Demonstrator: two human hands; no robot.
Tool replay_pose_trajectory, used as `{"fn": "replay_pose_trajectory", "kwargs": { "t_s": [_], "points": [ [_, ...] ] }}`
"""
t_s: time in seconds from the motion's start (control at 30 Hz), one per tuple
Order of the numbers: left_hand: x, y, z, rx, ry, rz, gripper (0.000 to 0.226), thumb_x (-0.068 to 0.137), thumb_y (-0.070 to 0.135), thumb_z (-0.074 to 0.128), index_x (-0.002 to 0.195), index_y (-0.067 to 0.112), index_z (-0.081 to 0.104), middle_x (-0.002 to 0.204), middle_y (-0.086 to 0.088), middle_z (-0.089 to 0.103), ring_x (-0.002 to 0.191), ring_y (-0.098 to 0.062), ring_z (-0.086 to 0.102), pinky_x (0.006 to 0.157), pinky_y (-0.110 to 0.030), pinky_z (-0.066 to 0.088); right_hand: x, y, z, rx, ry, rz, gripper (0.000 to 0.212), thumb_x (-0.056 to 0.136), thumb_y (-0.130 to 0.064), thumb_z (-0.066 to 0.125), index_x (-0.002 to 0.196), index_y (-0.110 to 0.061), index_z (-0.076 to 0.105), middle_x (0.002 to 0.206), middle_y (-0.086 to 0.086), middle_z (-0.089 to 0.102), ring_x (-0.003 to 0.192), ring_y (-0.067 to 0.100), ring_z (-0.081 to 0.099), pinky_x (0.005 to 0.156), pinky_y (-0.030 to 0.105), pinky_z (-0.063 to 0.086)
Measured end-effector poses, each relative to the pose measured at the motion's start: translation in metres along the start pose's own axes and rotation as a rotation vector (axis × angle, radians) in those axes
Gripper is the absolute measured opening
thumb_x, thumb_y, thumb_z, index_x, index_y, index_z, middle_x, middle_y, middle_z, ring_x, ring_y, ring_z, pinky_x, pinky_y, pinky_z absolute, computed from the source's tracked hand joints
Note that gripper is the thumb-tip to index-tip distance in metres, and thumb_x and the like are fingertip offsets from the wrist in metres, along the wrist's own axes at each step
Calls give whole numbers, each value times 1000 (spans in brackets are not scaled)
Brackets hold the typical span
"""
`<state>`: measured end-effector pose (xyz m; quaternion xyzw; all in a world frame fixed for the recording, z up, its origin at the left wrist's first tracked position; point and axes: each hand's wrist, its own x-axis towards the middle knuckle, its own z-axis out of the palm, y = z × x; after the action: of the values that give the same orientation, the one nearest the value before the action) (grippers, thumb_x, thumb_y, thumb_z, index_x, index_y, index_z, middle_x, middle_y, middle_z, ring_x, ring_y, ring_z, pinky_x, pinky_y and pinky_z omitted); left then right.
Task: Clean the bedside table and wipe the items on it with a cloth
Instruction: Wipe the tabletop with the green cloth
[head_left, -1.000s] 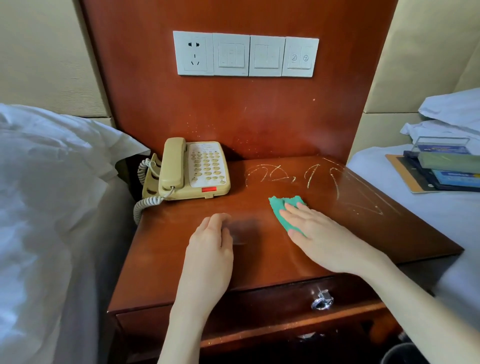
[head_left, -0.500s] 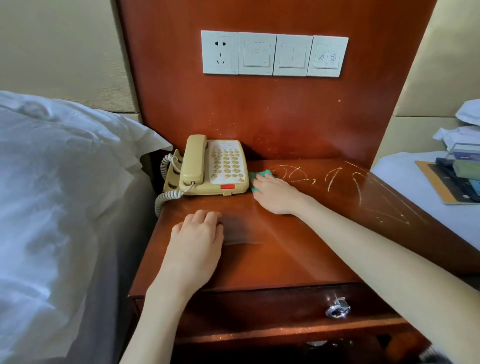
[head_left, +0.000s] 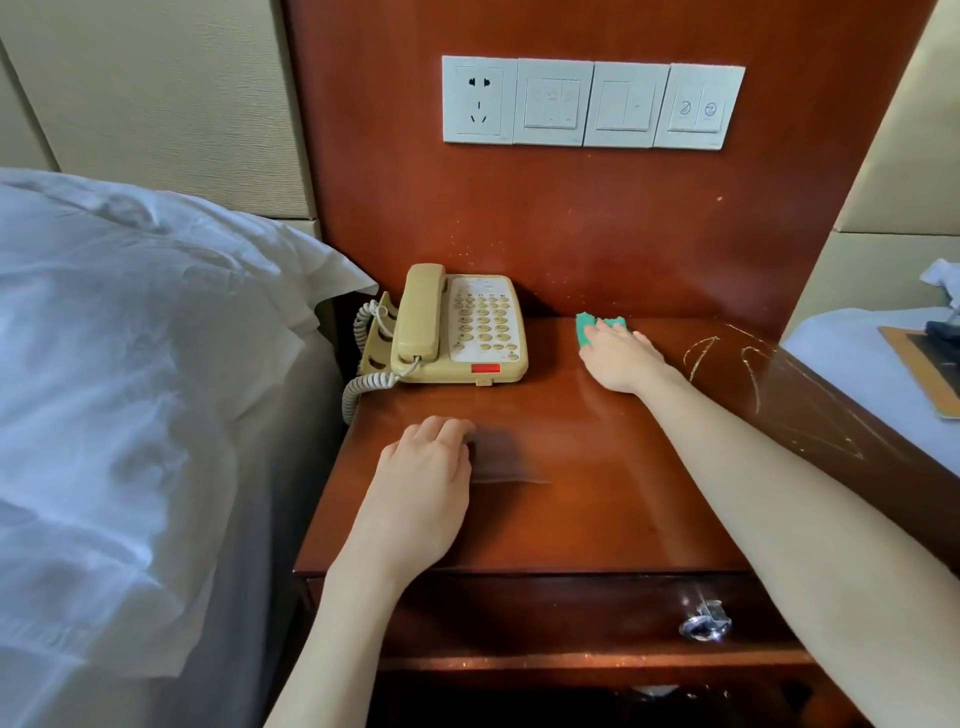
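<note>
With the left hand (head_left: 423, 470) resting flat, the right hand (head_left: 621, 358) pressing the cloth (head_left: 586, 328) flat should sweep overlapping strokes across the counter (head_left: 571, 467).

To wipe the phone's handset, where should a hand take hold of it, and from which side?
Take the handset by its narrow middle shaft, coming from above. It lies flat in the cradle at the left of the telephone, top face clear. The coiled cord leaves its near end, so a mid-shaft grip avoids it.
</note>
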<state>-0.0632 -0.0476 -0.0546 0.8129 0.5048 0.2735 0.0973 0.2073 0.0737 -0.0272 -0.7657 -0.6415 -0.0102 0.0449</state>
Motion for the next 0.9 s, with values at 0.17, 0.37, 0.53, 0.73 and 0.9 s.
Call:
{"fn": "replay_pose_trajectory", "kwargs": {
  "t_s": [0.17, 0.37, 0.53, 0.73, 0.9],
  "points": [
    [-1, 1, 1, 5, -1, -5, 35, 104, 22, 31, 134, 23, 48, 135, 5, 50, 122, -15, 44, 100, -29, 32, -29, 11, 0, -38, 20, -39, 50, 104, -28, 21, 150, -10, 19, 158, 10, 18, 146, 27, 14, 118, 42, 15],
    [-2, 5, -1, -13, 1, -26, 35, 104, 23, 31, 134, 23, 49, 135, 6, 50, 122, -15, 44, 101, -29, 31, -87, 14, -4, -30, -13, -135, 50, 104, -30, 20, 151, -14, 15, 159, 4, 13, 146, 22, 11, 117, 36, 10],
    [-2, 6, -1, 0, -2, -31, 34, 104, 22, 31, 133, 21, 50, 134, 4, 51, 121, -17, 45, 100, -31, 31, -147, 10, -4, 16, -38, -221, 51, 103, -33, 20, 152, -22, 7, 160, -5, 4, 146, 12, 0, 114, 27, -1],
    [-1, 6, -1, -11, -15, -49, 33, 103, 22, 33, 131, 20, 52, 133, 1, 52, 122, -20, 45, 102, -34, 31, -189, 4, -5, 35, -69, -294, 53, 103, -37, 19, 152, -26, 2, 159, -10, -2, 145, 7, -7, 112, 23, -6],
    [0, 6, -1, -33, -17, -56, 33, 103, 22, 35, 130, 20, 52, 132, 1, 53, 121, -20, 45, 102, -34, 31, -170, -1, -4, 30, -93, -303, 54, 102, -40, 18, 151, -27, 0, 159, -9, -5, 145, 10, -9, 117, 31, -3]
  ]
}}
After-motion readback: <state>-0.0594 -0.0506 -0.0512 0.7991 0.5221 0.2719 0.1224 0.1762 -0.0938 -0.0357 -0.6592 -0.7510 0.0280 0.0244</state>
